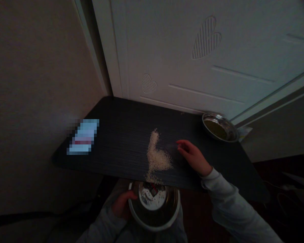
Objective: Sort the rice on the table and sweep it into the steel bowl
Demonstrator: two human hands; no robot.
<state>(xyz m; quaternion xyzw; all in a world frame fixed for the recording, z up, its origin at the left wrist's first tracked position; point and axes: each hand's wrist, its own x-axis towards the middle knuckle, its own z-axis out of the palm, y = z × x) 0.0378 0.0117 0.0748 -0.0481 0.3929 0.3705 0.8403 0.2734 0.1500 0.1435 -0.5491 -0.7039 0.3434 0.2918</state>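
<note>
A heap of pale grains, like rice, lies on the dark table, with a narrow trail running toward the back and another to the front edge. My right hand is over the table just right of the heap, fingers loosely bent and apart, nothing visible in them. Below the front edge, a wide metal bowl rests at my lap. My left hand grips its left rim, the thumb over the edge. Inside the bowl are some scattered grains and a small dark and red item I cannot make out.
A second metal bowl with greenish-brown contents stands at the table's back right corner. A blurred-out bright rectangular item is at the left end. Behind the table rises a white door with heart reliefs; a wall borders the left.
</note>
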